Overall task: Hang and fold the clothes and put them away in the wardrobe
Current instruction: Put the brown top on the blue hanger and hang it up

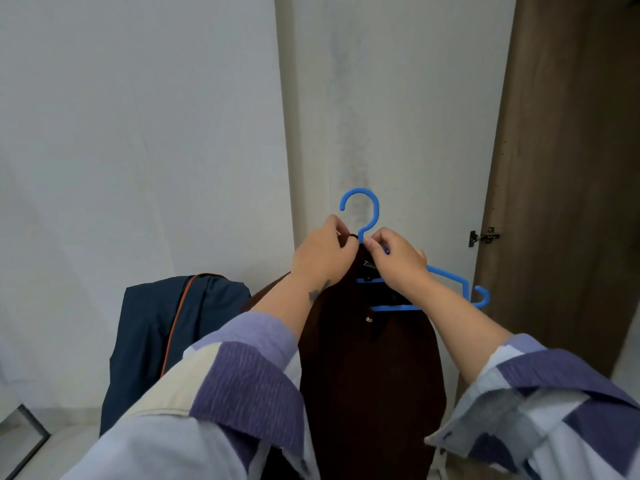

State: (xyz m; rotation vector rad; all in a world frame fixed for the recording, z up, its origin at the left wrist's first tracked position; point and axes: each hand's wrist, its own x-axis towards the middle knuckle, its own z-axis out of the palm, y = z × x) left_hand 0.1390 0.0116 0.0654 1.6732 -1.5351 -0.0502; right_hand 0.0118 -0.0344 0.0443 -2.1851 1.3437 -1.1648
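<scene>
Blue hanger (446, 275) held up mid-frame, hook up, bar tilting down toward the right; its right end is bare. Dark brown garment (370, 375) hangs straight down from it, long axis vertical, collar label facing the camera. Left hand (322, 258) pinches the collar at the hook's base. Right hand (398, 259) curls around the hanger neck. Behind: white wall (138, 133), brown wardrobe door (561, 168) at right with hinge (485, 236). Navy jacket (162, 341) lower left.
</scene>
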